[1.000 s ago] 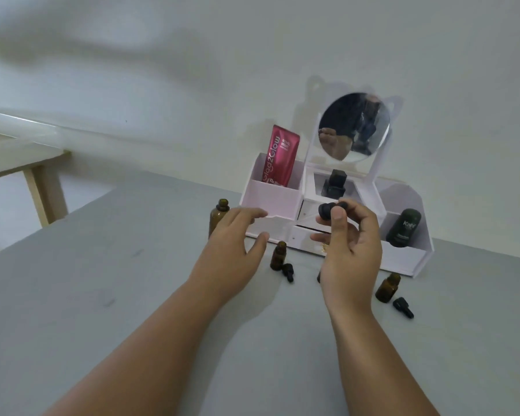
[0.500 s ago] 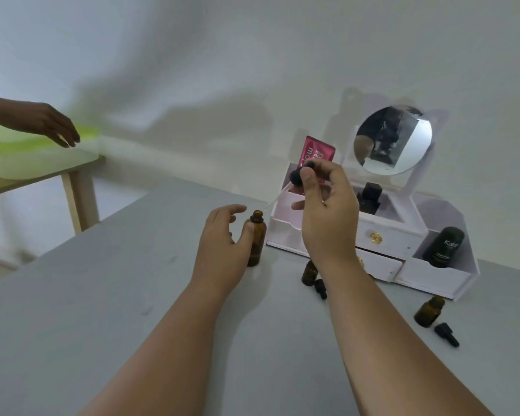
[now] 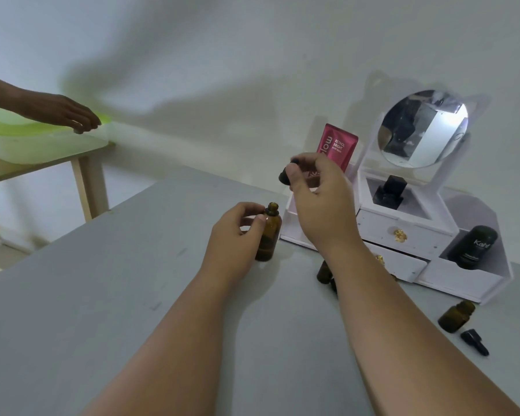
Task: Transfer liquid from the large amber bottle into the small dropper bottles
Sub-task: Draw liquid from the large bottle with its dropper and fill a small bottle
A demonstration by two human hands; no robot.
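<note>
The large amber bottle point(image 3: 269, 235) stands upright and uncapped on the grey table point(image 3: 102, 295). My left hand point(image 3: 237, 235) grips its shoulder and neck. My right hand point(image 3: 321, 202) is raised just above and to the right of it, pinching a black dropper cap point(image 3: 284, 176) between thumb and fingers. One small amber dropper bottle point(image 3: 324, 272) stands partly hidden behind my right forearm. Another small dropper bottle point(image 3: 457, 316) stands open at the right, with its black dropper cap point(image 3: 475, 342) lying beside it on the table.
A white vanity organizer point(image 3: 409, 235) with a round mirror point(image 3: 422, 129), a pink tube point(image 3: 338, 145) and a dark bottle point(image 3: 473, 243) sits at the back right. Another person's hand point(image 3: 63, 112) rests on a green-and-white tray on a wooden side table point(image 3: 81, 175) at the left.
My left hand has closed around the large bottle. My right hand carried the black cap up and left to above the bottle. The view swung left, showing another person's hand.
</note>
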